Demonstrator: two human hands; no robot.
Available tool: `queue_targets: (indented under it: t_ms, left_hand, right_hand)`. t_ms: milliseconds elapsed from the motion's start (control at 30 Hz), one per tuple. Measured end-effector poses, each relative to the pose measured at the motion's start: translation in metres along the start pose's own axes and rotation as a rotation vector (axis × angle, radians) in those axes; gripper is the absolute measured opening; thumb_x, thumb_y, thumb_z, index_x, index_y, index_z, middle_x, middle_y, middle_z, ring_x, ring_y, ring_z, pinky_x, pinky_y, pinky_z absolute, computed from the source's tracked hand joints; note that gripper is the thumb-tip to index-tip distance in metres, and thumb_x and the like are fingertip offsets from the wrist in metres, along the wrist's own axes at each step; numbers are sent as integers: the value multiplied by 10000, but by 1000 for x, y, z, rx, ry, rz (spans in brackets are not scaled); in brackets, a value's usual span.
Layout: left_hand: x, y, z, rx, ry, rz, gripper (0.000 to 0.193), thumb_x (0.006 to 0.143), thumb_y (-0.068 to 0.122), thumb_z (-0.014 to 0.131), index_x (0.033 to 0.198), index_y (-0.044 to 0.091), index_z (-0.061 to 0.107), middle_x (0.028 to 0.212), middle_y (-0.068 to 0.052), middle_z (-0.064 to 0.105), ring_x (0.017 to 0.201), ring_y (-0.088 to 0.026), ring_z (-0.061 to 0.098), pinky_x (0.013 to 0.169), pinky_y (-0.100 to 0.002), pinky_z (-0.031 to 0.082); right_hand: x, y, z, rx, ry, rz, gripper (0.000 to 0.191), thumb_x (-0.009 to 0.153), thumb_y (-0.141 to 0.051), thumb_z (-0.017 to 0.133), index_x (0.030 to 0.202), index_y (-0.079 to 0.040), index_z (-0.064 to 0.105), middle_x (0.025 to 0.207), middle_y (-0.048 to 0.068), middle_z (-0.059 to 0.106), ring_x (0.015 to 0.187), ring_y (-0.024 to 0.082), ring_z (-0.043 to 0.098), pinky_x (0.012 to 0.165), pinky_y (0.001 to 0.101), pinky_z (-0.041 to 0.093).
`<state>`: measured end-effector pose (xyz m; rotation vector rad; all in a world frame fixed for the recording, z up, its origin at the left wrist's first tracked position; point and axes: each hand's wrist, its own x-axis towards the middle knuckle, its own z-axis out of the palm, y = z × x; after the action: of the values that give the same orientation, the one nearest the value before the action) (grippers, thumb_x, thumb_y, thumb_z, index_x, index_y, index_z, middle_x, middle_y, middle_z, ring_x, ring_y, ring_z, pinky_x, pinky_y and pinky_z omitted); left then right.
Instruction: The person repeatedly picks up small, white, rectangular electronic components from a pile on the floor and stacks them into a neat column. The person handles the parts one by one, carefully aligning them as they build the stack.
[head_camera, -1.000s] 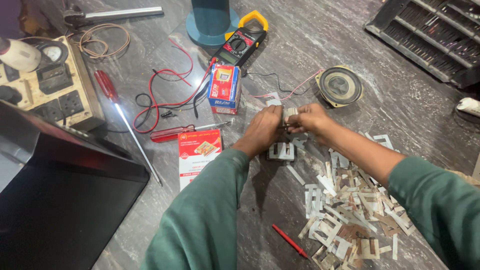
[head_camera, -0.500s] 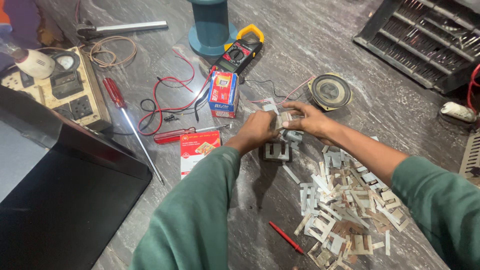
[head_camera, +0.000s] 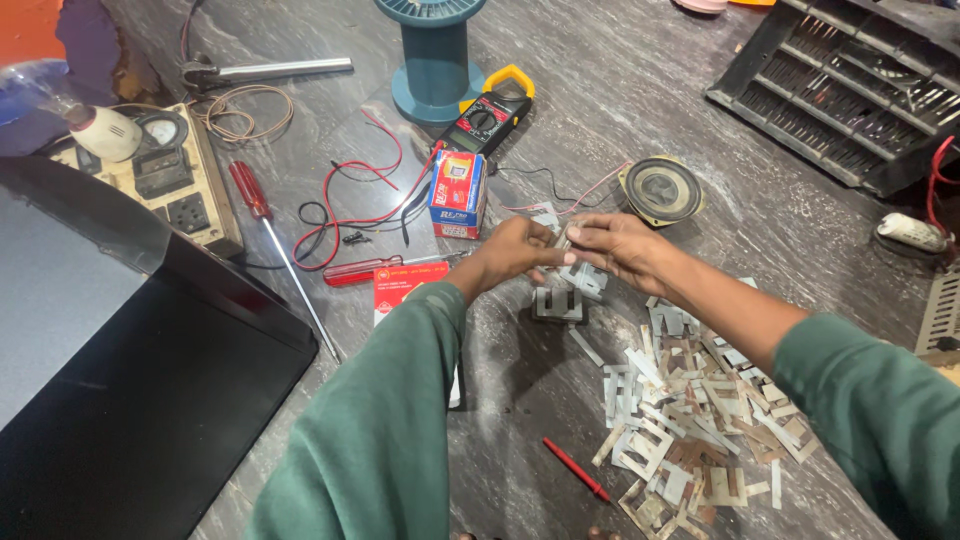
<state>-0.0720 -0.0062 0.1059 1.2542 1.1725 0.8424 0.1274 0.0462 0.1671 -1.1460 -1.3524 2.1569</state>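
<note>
Metal plate (head_camera: 563, 240) pinched between my left hand (head_camera: 520, 250) and right hand (head_camera: 615, 245), fingers closed. Blue-red box (head_camera: 457, 193) stands just left.

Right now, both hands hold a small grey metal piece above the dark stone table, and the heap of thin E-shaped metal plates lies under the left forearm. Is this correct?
Not quite. The head view shows the heap of thin E-shaped metal plates under the right forearm, not the left. Otherwise correct: the left hand and right hand meet on the small grey metal piece above the dark stone table.

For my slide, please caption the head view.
Both hands, left and right, hold a small metal piece above scattered laminations.
</note>
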Motion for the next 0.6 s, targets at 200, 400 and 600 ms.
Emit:
queue_targets:
  t_ms: [200,400,600]
  left_hand:
    - [5,-9,1,-124,-12,23,513,797,303,840,1079,-99,693,951,-130,748,828,-180,740,615,-310,641]
    - [5,-7,3,-94,-28,2,510,819,306,828,1057,-133,722,940,-149,757,805,-177,736,617,-288,641]
    - [7,-5,8,-116,-14,-15,493,819,288,828,1051,-131,712,945,-154,759,767,-173,732,566,-274,625]
  right_hand:
    - [-8,-2,5,3,-19,-6,465,967,-133,640,1397,20,549,1258,102,637,1084,170,694,970,273,601]
    - [-17,-6,0,-34,40,31,461,981,-129,599,1415,12,536,1275,131,660,1091,171,709,895,253,569]
    - [-15,-1,-10,-150,99,54,392,991,-103,568,1358,33,592,1216,129,699,1038,162,723,872,240,614]
